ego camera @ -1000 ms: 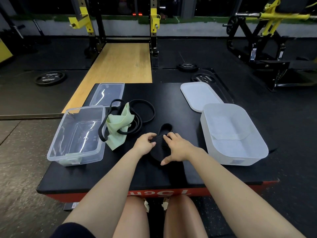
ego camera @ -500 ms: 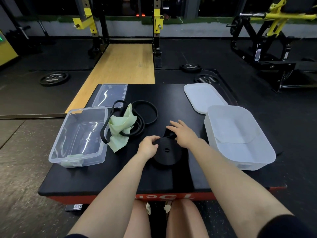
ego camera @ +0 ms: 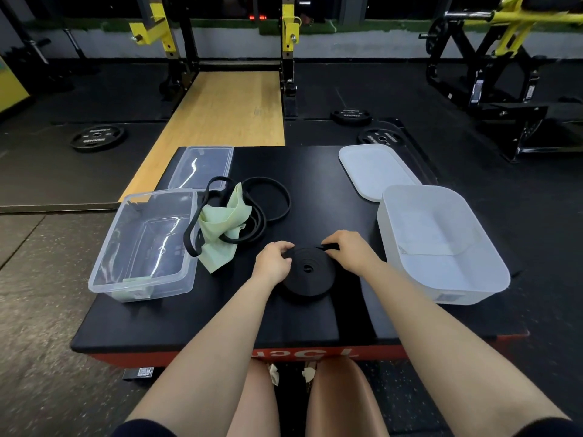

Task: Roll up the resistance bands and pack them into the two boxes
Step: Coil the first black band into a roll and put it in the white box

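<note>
A black resistance band (ego camera: 308, 272) lies wound into a flat coil on the black padded platform (ego camera: 220, 316). My left hand (ego camera: 273, 263) grips the coil's left edge with curled fingers. My right hand (ego camera: 350, 252) pinches the band's loose end at the coil's upper right. A pale green band (ego camera: 227, 228) lies crumpled among loose black bands (ego camera: 268, 203) to the left. The clear box (ego camera: 142, 244) stands at the left and the white box (ego camera: 441, 244) at the right; both look empty of bands.
A clear lid (ego camera: 202, 167) lies behind the clear box and a white lid (ego camera: 375, 170) behind the white box. Weight plates (ego camera: 97, 137) lie on the gym floor. A rack with yellow parts (ego camera: 220, 36) and a wooden lifting platform stand beyond.
The black band has gone from a loop with an open end to a nearly full flat coil. My right hand has shifted to the coil's upper right, holding the short remaining end.
</note>
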### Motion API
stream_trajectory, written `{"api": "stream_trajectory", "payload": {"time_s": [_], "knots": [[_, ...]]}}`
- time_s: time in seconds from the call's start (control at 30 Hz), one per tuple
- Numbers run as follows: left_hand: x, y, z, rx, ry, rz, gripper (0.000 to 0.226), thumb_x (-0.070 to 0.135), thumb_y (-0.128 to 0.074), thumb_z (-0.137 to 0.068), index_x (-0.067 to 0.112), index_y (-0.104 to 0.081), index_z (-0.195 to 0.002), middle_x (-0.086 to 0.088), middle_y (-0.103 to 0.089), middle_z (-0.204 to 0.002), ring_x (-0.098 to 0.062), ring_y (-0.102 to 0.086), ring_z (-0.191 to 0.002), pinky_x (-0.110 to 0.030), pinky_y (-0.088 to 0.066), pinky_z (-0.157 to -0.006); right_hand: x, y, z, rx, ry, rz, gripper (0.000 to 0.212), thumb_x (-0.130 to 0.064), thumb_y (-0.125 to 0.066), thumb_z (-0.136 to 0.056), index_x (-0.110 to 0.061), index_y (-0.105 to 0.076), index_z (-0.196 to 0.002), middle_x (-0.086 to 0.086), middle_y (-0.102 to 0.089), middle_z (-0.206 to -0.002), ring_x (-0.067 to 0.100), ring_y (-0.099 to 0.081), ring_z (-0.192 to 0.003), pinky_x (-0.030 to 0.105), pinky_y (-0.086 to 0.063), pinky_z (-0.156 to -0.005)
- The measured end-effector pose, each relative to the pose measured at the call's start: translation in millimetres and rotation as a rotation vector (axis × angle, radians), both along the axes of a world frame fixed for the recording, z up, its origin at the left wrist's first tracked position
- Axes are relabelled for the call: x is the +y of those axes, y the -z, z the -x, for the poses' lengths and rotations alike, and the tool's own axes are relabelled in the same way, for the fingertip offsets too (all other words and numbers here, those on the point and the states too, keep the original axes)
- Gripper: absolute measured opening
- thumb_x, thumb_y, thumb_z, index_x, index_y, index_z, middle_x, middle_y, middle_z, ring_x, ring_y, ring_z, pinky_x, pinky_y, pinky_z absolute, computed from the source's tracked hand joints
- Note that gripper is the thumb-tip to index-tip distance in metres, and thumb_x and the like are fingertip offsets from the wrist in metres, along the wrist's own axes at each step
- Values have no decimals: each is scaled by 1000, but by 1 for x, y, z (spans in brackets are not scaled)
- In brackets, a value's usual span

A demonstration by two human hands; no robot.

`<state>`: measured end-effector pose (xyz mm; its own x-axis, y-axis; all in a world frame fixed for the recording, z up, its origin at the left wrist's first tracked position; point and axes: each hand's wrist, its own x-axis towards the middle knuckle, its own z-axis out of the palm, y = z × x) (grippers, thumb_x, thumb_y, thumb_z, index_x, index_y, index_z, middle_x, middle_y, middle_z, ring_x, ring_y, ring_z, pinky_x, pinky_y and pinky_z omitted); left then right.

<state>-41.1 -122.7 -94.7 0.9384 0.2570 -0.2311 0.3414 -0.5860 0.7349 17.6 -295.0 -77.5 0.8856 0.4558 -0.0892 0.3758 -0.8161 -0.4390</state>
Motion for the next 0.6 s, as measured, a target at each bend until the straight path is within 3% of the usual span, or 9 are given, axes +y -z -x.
{"api": "stream_trajectory", "payload": {"time_s": [0.2,0.3,0.43,0.5,0.6], "knots": [[-4,-2,3,5,-14,-26,36,4,-53,-91,18,-60,-123,-3,-56,-128,-18,-51,-121,-24,-37,-100,-4,-3,29,53,55,-85,33,-4,-49,-93,-12,-63,-122,8,-64,-123,27,-55,-116,27,-40,-95],[-3,-5,3,20,-17,-16,35,4,-53,-90,19,-61,-121,-2,-58,-127,-17,-52,-119,-25,-39,-98,-10,-5,37,102,88,-132,37,-2,-49,-93,-14,-60,-127,7,-61,-128,23,-54,-119,18,-35,-94],[-2,-5,2,32,-14,-21,35,5,-54,-90,20,-62,-120,-2,-59,-126,-18,-53,-118,-26,-41,-99,-18,-5,42,208,70,-77,45,-16,-47,-96,-17,-43,-142,6,-50,-141,21,-49,-125,19,-32,-97],[-3,-5,2,33,-15,-27,35,5,-54,-90,21,-62,-120,-2,-59,-126,-18,-53,-119,-27,-41,-98,-19,-6,50,283,23,-67,63,-36,-53,-94,-14,-28,-148,5,-35,-151,19,-38,-135,23,-28,-106],[-5,-6,4,35,-11,-38,35,6,-54,-90,22,-61,-120,-1,-59,-126,-17,-53,-119,-27,-41,-97,-9,-7,67,324,33,-58,105,-58,-69,-74,-11,-14,-151,1,-19,-155,17,-18,-143,31,-21,-114]]}}
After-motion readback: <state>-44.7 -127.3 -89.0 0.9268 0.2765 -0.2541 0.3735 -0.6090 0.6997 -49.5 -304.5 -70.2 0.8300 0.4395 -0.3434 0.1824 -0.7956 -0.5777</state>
